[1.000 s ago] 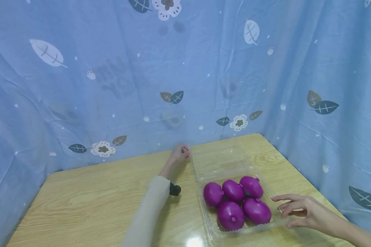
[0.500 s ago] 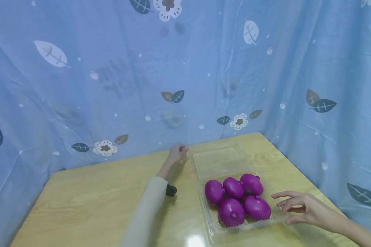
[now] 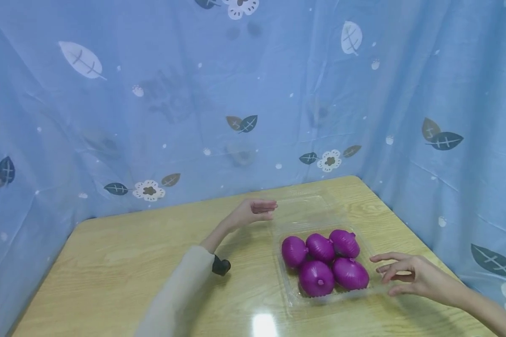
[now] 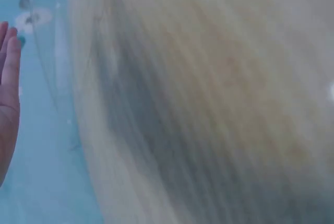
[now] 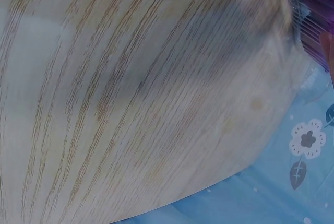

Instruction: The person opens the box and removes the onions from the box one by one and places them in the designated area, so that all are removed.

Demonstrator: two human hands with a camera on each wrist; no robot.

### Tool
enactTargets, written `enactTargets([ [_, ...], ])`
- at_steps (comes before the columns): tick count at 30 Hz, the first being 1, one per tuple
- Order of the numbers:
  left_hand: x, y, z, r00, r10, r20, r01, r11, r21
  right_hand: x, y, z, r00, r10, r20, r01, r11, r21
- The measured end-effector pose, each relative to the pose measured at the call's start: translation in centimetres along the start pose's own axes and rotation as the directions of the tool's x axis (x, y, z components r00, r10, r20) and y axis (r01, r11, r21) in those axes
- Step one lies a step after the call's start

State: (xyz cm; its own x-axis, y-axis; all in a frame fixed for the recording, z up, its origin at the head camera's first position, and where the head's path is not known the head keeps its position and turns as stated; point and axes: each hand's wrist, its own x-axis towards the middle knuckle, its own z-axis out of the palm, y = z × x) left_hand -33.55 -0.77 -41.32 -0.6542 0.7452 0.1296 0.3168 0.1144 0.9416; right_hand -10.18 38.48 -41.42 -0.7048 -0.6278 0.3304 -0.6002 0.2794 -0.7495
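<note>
Several shiny purple onions sit in two rows in the base of a clear plastic clamshell box. Its transparent lid is folded back flat toward the curtain. My left hand is at the lid's left edge, fingers nearly straight and pointing right. In the left wrist view, part of the left hand shows at the far left. Beside the box's right rim is my right hand, fingers spread and loosely bent, fingertips close to the plastic. One right fingertip shows by the ridged box wall in the right wrist view.
A light wood-grain table carries the box on its right half. Blue patterned curtain hangs behind the table and along its right side. A black wrist-worn device sits at the left sleeve's cuff.
My left hand has shifted right to the lid's edge, and its fingers have straightened from a curl. The right hand, box and onions hold nearly the same arrangement. The head view has shifted slightly.
</note>
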Motion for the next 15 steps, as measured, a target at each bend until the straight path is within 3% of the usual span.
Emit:
enactTargets([
  [4, -1.1, 0.5, 1.4, 0.996, 0.017, 0.093, -0.012, 0.999, -0.053, -0.3, 0.1, 0.2, 1.0, 0.001, -0.006, -0.001, 1.0, 0.012],
  [9, -2.3, 1.4, 2.8, 0.98, 0.029, 0.197, -0.01, 0.995, -0.098, -0.5, 0.3, 0.3, 1.0, -0.015, 0.001, 0.015, 0.999, 0.033],
  [15, -2.6, 2.6, 3.8, 0.974, 0.035, 0.222, -0.02, 0.998, -0.067, -0.1, 0.3, 0.1, 0.999, -0.032, 0.003, 0.032, 0.999, 0.023],
])
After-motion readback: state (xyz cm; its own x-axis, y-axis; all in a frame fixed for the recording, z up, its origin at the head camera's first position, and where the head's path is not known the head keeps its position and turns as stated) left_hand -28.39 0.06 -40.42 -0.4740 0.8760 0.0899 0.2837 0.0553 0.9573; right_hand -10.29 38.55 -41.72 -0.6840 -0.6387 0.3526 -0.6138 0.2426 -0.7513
